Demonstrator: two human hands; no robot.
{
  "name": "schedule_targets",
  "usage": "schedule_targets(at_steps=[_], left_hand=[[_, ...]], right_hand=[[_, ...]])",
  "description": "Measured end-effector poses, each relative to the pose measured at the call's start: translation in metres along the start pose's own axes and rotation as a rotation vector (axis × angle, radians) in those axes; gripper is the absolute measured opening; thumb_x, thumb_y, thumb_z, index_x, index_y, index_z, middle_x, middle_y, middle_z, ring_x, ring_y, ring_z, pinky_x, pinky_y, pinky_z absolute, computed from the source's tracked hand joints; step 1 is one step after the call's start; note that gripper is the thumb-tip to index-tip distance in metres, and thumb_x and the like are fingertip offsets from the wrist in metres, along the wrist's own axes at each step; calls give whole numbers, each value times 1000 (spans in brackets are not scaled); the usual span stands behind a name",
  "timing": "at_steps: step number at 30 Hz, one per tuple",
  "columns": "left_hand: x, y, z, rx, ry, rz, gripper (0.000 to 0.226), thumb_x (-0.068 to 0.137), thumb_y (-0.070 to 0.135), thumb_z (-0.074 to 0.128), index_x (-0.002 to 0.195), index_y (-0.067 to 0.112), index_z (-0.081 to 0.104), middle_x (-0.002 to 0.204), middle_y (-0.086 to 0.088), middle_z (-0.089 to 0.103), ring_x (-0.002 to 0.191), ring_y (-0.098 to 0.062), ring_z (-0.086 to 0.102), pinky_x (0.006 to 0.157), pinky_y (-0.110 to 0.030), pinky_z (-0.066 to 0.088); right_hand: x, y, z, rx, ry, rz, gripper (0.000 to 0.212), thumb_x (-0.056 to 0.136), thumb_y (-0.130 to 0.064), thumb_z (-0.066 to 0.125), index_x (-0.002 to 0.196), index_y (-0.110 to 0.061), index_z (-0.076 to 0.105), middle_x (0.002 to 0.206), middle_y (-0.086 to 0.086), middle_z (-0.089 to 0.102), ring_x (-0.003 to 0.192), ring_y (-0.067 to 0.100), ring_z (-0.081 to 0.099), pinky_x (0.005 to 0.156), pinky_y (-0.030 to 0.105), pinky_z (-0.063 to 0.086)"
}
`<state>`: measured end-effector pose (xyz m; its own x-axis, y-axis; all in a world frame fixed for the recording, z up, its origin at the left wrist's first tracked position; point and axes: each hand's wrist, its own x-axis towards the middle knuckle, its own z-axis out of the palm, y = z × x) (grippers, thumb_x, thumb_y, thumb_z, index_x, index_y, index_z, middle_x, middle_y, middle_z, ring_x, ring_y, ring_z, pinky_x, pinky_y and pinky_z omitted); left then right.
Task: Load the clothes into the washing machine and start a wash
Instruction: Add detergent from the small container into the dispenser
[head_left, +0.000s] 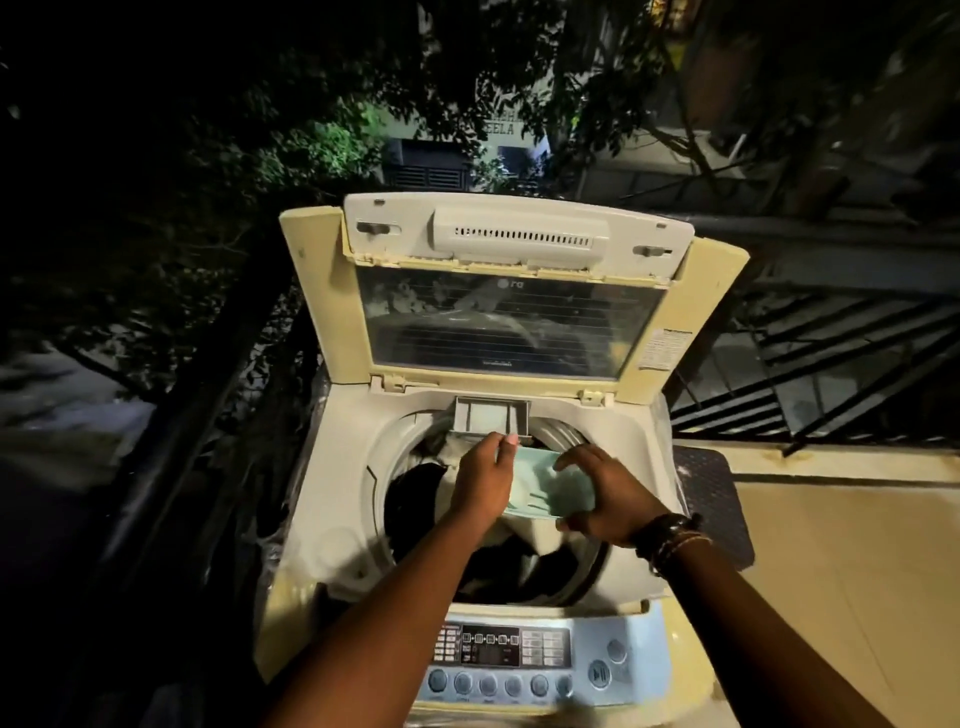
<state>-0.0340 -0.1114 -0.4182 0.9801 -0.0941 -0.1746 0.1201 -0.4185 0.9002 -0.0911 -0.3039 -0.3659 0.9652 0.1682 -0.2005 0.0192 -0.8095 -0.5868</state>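
- Nearest, the panel (524, 660) is facing the person for starting the wash; its lettering is too blurred to read.
- Left hand (480, 480) is pinching the packet (550, 488) at its corner, probably to tear it.
- Clothes (421, 483) are lying in the drum below.
- Right hand (605, 501) is gripping the packet's other side, steadying it over the drum.
- Raised lid (498, 322) is showing "LG", mirrored.

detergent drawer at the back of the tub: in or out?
Out. The detergent drawer juts forward over the drum, its compartments exposed from above. Whether they hold anything: cannot tell.
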Motion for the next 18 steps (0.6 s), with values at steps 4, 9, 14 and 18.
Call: schedule_targets(at_steps=[4, 9, 14, 18], left_hand=[[3, -13, -17, -47, 110, -41, 35, 105, 37, 44, 97, 11, 67, 89, -13, 70, 83, -29, 64, 74, -34, 47], [-7, -12, -24, -173, 151, -71, 30, 106, 30, 44, 95, 18, 69, 84, 1, 68, 72, -6, 60, 67, -17, 46], [-7, -22, -29, -259, 193, -145, 32, 105, 38, 45, 85, 26, 69, 78, 4, 70, 74, -13, 65, 75, -36, 54], [-4, -27, -32, -284, 249, -189, 38, 105, 39, 44, 94, 14, 70, 86, -9, 73, 80, -22, 69, 77, -38, 56]], right_hand=[[19, -13, 6, -108, -37, -136, 44, 82, -64, 66, 110, -31, 71, 144, -2, 49, 129, 15, 51, 111, 25, 37], [32, -26, 22, -505, 40, -169, 34, 81, -64, 60, 102, -41, 74, 151, 1, 40, 131, 33, 42, 97, 51, 43], [39, -40, 29, -546, 125, -243, 24, 73, -55, 72, 90, -38, 73, 127, -3, 42, 112, 27, 47, 84, 44, 40], [43, -39, 24, -465, 244, -304, 16, 76, -45, 72, 83, -30, 70, 114, -2, 49, 103, 25, 46, 77, 39, 37]])
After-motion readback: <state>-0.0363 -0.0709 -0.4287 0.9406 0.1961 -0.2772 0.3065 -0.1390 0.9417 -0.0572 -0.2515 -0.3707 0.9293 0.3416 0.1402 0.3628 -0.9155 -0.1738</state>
